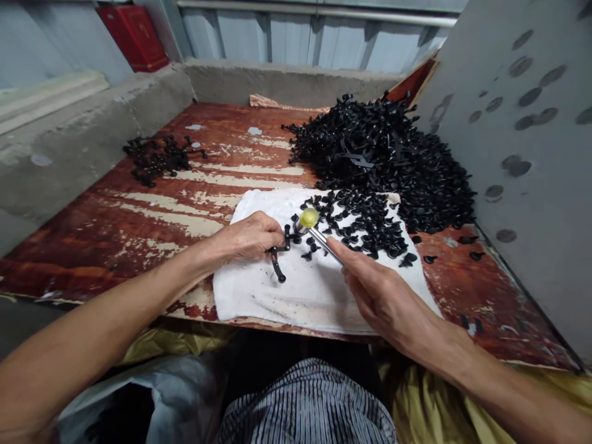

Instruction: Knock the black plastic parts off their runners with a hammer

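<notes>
The fingers of my left hand (250, 239) are pinched together on a black forked piece (276, 266), one arm of it sticking out past my fingertips on the far side and a curved one reaching toward the near side. How wide the gap between thumb and forefinger is I cannot tell, since the knuckles cover it. The fingers of my right hand (382, 293) are closed around the metal handle of a hammer (324, 243) – the forefinger laid along it – and its head, with a translucent yellow face (309, 217), is up just right of the forked piece. Whether the head touches anything, I cannot tell.

Under both hands lies a white cloth (296, 302) at the near edge of the worn red-brown tabletop (97, 240). Small black knobbed parts (370, 225) are scattered over the cloth's far right, a few close by the hammer head. Beyond them, far right, rises a large heap of black pieces (370, 148); a smaller pile (157, 159) sits far left – well apart from my left fingers.
</notes>
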The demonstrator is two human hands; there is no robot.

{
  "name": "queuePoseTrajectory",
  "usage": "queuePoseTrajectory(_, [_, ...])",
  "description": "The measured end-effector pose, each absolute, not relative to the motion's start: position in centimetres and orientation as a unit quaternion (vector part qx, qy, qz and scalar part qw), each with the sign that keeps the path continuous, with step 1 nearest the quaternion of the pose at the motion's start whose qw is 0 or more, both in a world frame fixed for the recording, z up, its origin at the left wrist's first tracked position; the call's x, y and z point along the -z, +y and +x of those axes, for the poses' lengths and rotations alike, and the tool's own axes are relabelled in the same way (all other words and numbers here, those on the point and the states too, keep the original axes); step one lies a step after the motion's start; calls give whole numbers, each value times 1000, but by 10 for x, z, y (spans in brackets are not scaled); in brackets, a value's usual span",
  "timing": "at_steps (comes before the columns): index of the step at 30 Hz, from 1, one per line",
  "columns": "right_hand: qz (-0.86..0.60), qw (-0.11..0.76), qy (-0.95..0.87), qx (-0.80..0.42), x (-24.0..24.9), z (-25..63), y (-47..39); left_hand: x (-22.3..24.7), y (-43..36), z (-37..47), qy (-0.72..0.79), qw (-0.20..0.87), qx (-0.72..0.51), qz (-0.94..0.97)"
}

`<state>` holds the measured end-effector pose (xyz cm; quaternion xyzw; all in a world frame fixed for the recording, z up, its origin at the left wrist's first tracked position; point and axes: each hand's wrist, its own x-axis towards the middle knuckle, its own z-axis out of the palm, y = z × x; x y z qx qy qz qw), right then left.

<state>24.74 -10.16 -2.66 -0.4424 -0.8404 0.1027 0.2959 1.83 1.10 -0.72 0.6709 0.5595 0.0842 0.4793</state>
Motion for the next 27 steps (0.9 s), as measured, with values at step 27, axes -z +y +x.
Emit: queuePoseTrajectory(27, [-478,396,-550,-559,8,217,-56,-15,-8,24,315,531,-51,785])
